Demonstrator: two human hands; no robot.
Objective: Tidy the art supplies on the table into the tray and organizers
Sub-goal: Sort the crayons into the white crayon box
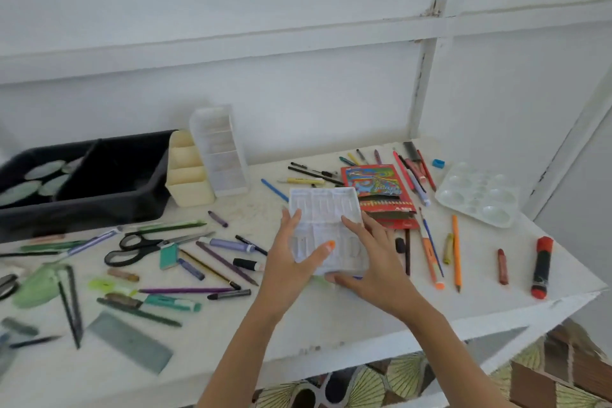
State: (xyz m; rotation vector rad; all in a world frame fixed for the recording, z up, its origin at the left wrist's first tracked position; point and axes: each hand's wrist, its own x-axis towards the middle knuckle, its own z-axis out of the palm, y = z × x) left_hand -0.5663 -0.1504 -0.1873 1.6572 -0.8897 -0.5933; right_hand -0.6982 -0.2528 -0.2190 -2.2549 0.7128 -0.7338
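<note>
Insert of white moulded plastic, mid-counter, clamped from both sides: left hand on its left edge, thumb on top; right hand gripping its right part. Print on the red pencil box just behind is too blurred to read.

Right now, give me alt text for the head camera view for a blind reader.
The left hand and right hand grip a white plastic palette over a white table strewn with pencils and scissors; a black tray stands back left.
</note>
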